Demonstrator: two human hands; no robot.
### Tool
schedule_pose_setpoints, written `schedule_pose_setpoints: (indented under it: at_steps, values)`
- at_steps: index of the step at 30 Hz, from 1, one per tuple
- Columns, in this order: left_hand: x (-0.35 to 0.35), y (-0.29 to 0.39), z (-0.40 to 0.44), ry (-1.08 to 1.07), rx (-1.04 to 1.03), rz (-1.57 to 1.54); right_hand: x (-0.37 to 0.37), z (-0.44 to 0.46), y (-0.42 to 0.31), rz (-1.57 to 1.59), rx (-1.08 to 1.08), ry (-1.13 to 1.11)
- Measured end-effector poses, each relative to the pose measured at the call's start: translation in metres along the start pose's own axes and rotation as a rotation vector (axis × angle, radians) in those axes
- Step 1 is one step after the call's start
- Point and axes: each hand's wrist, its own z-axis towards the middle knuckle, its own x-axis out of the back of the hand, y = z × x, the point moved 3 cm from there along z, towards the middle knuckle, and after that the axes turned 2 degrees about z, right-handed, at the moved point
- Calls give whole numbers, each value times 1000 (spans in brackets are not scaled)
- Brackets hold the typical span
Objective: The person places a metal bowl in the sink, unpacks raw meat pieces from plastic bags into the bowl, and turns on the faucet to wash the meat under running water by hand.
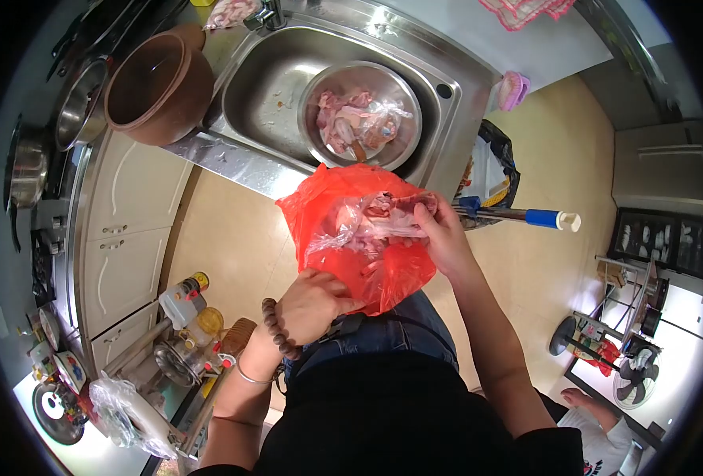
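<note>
Fingers (pixel 339 292) bent — left hand (pixel 310 305) palm-down at red bag (pixel 403 276)

Raw meat (pixel 379 227) in red bag (pixel 399 278), sink (pixel 266 99)

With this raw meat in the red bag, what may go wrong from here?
The raw meat at the right hand looks slick and might slip.
Clear plastic lies against the meat, so a scrap could stay stuck to it unnoticed.
The beaded bracelet sits close to the red bag and might get soiled by meat juice.
</note>
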Motion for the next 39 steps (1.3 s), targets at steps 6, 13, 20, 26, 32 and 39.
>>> schedule_pose_setpoints:
  at_steps: [6, 13, 20, 26, 32, 39]
  values:
    - [1, -9, -3, 49, 28, -24, 5, 2, 2, -196, 34, 2]
    - [-9, -14, -3, 37, 44, -32, 1, -8, -29, 24, 103, -25]
    - [-4, -10, -2, 40, 61, -45, 2, 5, -66, 287, 174, -101]
    - [-9, -10, -6, 36, 117, -52, 12, 50, -69, 292, 216, 119]
    - [-6, -8, -5, 98, 191, -78, 17, 96, -57, 190, 142, 51]
    - [-5, -7, -3, 83, 236, -110, 21, 145, -25, 107, -65, 134]
